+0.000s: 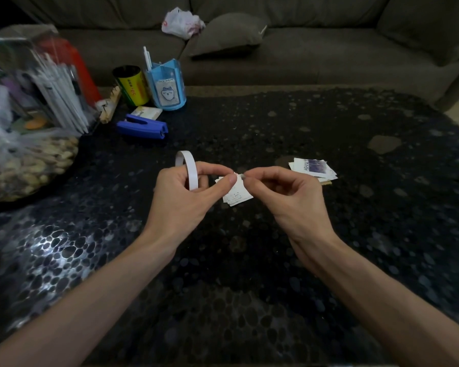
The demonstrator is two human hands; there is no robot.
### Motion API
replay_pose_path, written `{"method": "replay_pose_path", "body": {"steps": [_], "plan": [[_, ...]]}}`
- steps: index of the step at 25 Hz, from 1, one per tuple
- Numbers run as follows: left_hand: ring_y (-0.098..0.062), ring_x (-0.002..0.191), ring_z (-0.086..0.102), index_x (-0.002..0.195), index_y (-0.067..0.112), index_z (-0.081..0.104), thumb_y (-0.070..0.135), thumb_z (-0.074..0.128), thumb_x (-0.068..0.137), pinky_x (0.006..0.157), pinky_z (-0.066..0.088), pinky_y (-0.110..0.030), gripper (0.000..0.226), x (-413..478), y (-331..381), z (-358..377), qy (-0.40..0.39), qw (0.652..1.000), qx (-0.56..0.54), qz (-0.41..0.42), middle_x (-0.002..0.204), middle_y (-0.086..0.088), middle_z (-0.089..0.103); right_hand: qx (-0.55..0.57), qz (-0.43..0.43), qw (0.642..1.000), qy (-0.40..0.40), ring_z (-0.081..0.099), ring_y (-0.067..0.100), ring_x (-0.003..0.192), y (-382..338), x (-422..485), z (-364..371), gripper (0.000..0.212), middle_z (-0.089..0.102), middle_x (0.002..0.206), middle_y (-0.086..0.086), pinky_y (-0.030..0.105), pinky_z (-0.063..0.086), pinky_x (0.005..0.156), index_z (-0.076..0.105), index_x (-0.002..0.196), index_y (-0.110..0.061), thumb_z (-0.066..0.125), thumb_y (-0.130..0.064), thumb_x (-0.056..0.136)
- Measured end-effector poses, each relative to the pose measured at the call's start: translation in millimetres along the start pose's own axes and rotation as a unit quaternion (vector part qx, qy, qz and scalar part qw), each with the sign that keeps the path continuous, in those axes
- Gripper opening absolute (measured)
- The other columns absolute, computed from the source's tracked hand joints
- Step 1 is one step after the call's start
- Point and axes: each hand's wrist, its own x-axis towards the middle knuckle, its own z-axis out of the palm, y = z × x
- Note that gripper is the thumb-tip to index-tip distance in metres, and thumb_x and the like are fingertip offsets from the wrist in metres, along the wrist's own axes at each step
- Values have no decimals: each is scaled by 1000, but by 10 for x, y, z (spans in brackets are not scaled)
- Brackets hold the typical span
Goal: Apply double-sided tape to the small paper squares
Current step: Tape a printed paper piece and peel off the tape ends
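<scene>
While the left hand (180, 197) grips the double-sided tape roll (191, 165), the right hand (289, 197) pinches its loose end. Both are over a pile of paper squares (237, 198).

Left hand (180, 192): bare, slim fingers, tendons faintly ridged across the back.
Right hand (284, 193): bare as well, same slender build, knuckles showing as soft bumps.
Thumbnail (232, 178): short and trimmed, plain, on the left hand.
Left forearm (90, 295): uncovered from the wrist down to the bottom edge of view, lean and smooth.
Right forearm (368, 292): likewise uncovered its whole visible length, a slight wrist-bone bulge near the hand.
</scene>
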Motion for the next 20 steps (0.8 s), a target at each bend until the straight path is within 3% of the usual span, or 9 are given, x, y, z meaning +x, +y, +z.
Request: {"method": "replay_pose_path", "body": {"steps": [6,12,14,17,20], "plan": [[-5,50,45,92,23,80,21,79,88,58,47,-13,4,-7,3,8,-10,1000,12,6,50,12,47,-5,-6,1000,6,76,13,99,7,2,-9,14,81,96,-3,32,59,95,83,95,-20,78,-9,91],[-8,54,51,92,23,83,25,80,87,61,51,-17,5,-19,19,2,-11,1000,9,-21,54,0,56,-16,-26,999,-17,73,8,94,31,-7,18,25,78,104,-5,20,55,85,84,102,-25,74,-5,91],[-5,53,55,93,22,83,27,80,87,58,50,-16,7,-27,33,-1,-6,999,-8,-43,56,-3,62,-11,-30,999,-24,73,13,96,33,-15,33,26,76,108,-6,24,58,88,85,102,-26,73,-5,92],[3,46,55,97,17,82,24,79,88,48,40,-8,11,-42,46,8,-7,997,-37,-73,52,15,62,-6,-30,999,-29,71,28,103,51,-14,49,28,75,111,-5,37,59,95,85,102,-28,74,-4,92],[6,47,55,99,18,82,24,78,89,47,37,-5,12,-36,49,5,-9,995,-47,-91,53,19,62,-12,-30,999,-36,69,33,105,61,-11,49,30,73,112,-6,41,58,95,85,103,-31,75,-5,92]]}}
